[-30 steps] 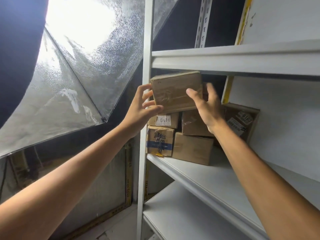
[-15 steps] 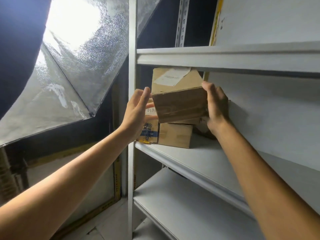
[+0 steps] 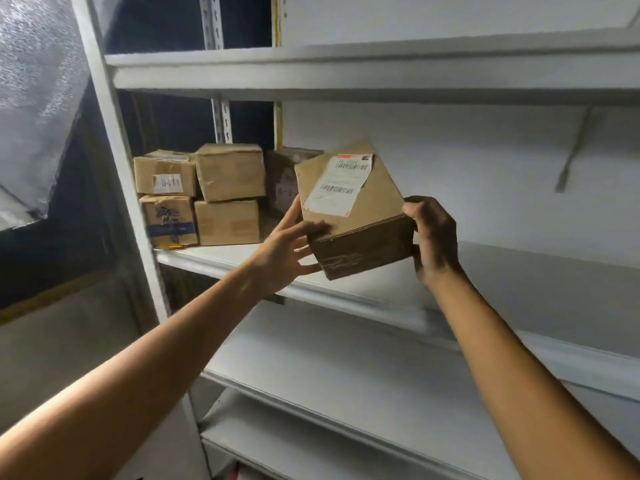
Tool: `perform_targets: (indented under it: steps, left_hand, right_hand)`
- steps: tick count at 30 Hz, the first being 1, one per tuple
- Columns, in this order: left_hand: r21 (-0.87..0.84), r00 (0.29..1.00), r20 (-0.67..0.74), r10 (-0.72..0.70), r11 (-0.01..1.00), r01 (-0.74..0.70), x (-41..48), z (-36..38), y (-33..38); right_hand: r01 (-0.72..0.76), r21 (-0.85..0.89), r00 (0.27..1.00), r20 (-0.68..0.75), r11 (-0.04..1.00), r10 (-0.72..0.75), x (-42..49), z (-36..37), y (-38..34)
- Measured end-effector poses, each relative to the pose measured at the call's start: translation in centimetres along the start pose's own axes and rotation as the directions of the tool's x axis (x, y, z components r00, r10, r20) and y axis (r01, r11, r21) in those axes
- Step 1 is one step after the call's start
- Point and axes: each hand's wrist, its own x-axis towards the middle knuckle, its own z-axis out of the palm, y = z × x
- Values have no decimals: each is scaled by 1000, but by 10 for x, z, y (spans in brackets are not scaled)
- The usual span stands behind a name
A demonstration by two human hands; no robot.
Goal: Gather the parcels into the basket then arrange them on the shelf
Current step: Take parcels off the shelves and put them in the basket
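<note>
Gripping the right end of the parcel, the fingers of the right hand are curled round its edge. The left hand is spread wide with its fingers straight, thumb along the near top edge. It is steadying the left side, not clamping.

The parcel is held clear of the shelf, tilted, with its white barcode label face up. Its lowest corner appears to be above the shelf's front edge. It sits just right of 4 stacked parcels, 2 over 2, at the shelf's left end. 1 darker parcel stands behind, between the stack and the held one.

Change: 1.0 s ago the parcel was up in front of the stack. 0.5 s ago it was higher, near the upper board. Now it is lower and out to the right over bare shelf, label turned up. The stack looks the same.

This reads as the spot being picked beside the stack, not on top of it. The judged step is set-down of this parcel, with arranging well on. The basket is not in view, so how many parcels are left cannot be told.

The next move likely needs levelling the parcel, then sliding it back against the dark one. Risk: a tilted parcel with only 1 firm grip could slip off the front edge.
</note>
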Motion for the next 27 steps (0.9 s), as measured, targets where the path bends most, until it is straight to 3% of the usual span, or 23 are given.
perform_targets:
  steps: [6, 10, 14, 16, 22, 27]
  left_hand:
    - [27, 975, 218, -37, 999, 32, 13, 88, -51]
    - [14, 957, 286, -48, 999, 45, 16, 149, -87]
    - [-3, 932, 354, -77, 996, 84, 16, 213, -114]
    - [1, 902, 424, -85, 996, 93, 15, 246, -123]
    - [44, 715, 693, -88, 996, 80, 9, 344, -143]
    - [67, 511, 856, -75, 997, 34, -19, 418, -172]
  right_hand:
    - [-98, 118, 991, -81, 988, 108, -54, -106, 8]
    - [-209, 32, 967, -140, 977, 212, -86, -175, -4]
    - [-289, 69, 909, -293, 955, 296, -127, -239, -9]
    - [-259, 71, 887, -378, 963, 266, -150, -269, -19]
    - [-251, -93, 817, -554, 964, 159, -232, -336, -61]
    - [-310, -184, 668, -740, 933, 76, -314, -365, -82]
